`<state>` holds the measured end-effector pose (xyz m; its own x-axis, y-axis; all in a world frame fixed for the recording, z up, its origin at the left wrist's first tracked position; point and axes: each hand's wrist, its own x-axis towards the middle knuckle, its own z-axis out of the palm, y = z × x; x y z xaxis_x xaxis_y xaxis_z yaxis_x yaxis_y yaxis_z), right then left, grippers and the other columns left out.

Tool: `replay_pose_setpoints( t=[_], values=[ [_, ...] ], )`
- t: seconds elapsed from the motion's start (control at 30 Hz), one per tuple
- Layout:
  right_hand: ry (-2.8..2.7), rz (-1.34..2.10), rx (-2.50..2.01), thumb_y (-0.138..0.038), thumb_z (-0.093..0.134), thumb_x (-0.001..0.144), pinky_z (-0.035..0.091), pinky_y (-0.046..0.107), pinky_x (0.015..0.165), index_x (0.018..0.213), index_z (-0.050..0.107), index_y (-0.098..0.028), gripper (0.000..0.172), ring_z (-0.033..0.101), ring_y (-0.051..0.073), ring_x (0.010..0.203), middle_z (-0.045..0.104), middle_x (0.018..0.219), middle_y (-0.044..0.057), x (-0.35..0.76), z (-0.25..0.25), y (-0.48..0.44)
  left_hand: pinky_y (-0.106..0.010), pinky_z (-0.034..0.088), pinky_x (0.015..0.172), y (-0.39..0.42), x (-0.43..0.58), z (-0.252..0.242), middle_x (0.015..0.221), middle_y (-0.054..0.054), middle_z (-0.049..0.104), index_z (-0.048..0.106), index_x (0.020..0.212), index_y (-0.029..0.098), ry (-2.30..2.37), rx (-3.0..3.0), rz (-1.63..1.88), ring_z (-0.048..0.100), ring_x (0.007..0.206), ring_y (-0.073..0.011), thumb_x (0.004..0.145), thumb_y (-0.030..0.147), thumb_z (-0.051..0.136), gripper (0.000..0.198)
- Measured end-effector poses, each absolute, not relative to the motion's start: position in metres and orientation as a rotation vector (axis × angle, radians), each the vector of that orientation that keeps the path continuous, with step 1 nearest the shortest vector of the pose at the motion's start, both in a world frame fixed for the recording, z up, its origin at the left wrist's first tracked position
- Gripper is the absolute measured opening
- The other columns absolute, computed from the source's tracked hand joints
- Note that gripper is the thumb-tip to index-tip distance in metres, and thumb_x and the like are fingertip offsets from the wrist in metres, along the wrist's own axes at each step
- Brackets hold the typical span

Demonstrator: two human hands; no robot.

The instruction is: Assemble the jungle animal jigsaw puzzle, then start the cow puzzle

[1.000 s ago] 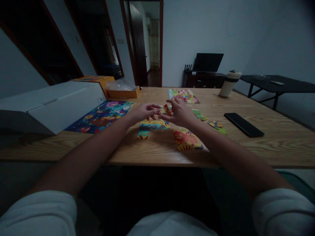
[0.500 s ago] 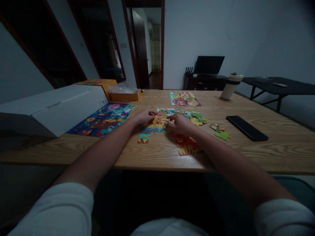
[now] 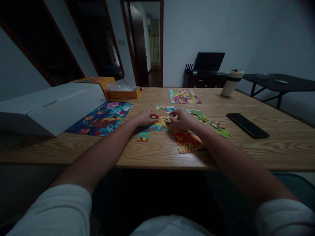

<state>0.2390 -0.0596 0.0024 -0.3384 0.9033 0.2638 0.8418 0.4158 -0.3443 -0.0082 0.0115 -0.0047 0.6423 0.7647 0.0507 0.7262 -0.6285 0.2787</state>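
Observation:
My left hand (image 3: pixel 145 118) rests on the table with its fingers bent and thumb and fingertips at the left edge of a yellow patch of jigsaw puzzle pieces (image 3: pixel 160 122). At the right edge of the same patch, my right hand (image 3: pixel 182 119) has its fingers curled down onto the pieces. Bluish pieces lie along the near side of the patch, and a single teal piece (image 3: pixel 143 135) sticks out toward me. Below my right wrist lies a joined red and orange section (image 3: pixel 187 141), partly covered by the forearm. Exactly what the fingertips pinch is small and dim.
Green loose pieces (image 3: pixel 223 132) lie right of my arm, near a black phone (image 3: pixel 247 125). A farm picture sheet (image 3: pixel 184 97) and a tumbler (image 3: pixel 232 83) are farther back. On the left are a dark blue picture sheet (image 3: pixel 103 118), a white box (image 3: pixel 61 106) and an orange tray (image 3: pixel 124 94).
My right hand has shifted slightly away from me and right. Yellow pieces between the hands now lie closer together, more in line with the bluish row. The view has tilted slightly.

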Motion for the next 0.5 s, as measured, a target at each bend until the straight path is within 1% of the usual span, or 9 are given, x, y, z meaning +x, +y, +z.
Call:
replay_pose_setpoints(
  t=[0.23, 0.5],
  values=[
    [-2.188, 0.220, -1.463, -0.034, 0.054, 0.090, 0.047, 0.031, 0.071, 0.113, 0.073, -0.018, 0.033, 0.068, 0.023, 0.081, 0.075, 0.101, 0.011, 0.2441, 0.0042, -0.0582, -0.030, 0.043, 0.092, 0.0157, -0.0130, -0.0033, 0.118, -0.012, 0.063, 0.069, 0.126, 0.020, 1.255, 2.707, 0.133, 0.059, 0.105, -0.0242, 0.089, 0.050, 0.051, 0.051],
    [-2.175, 0.207, -1.454, -0.034, 0.054, 0.089, 0.047, 0.030, 0.068, 0.112, 0.072, -0.018, 0.033, 0.067, 0.022, 0.081, 0.075, 0.100, 0.011, 0.2456, 0.0058, -0.0566, -0.033, 0.042, 0.094, 0.0107, -0.0067, -0.0013, 0.114, -0.011, 0.062, 0.070, 0.124, 0.023, 1.297, 2.819, 0.102, 0.057, 0.108, -0.0258, 0.092, 0.049, 0.049, 0.046]
  ],
)
